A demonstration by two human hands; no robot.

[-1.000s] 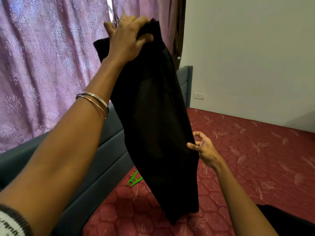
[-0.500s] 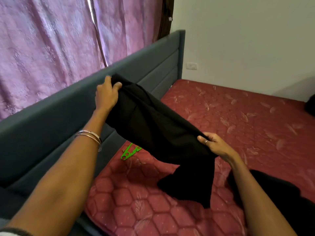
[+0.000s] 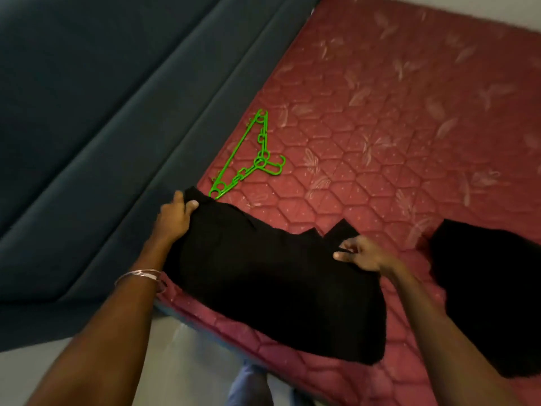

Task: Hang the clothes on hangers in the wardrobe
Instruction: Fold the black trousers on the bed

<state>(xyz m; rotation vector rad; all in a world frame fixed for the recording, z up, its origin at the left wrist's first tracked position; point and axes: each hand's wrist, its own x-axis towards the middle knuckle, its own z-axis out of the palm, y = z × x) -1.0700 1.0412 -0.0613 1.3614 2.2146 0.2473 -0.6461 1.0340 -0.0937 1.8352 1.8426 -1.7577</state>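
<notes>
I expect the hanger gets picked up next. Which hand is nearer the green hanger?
Left. The left hand grips the black garment's corner just below the green hanger's lower tip. The right hand pinches the garment's far edge, farther off to the right.

garment [image 3: 272, 276] on mattress [image 3: 395, 118] near headboard [image 3: 102, 98]; hanger [image 3: 248, 159] behind it; second garment [image 3: 491, 288] to right.
</notes>
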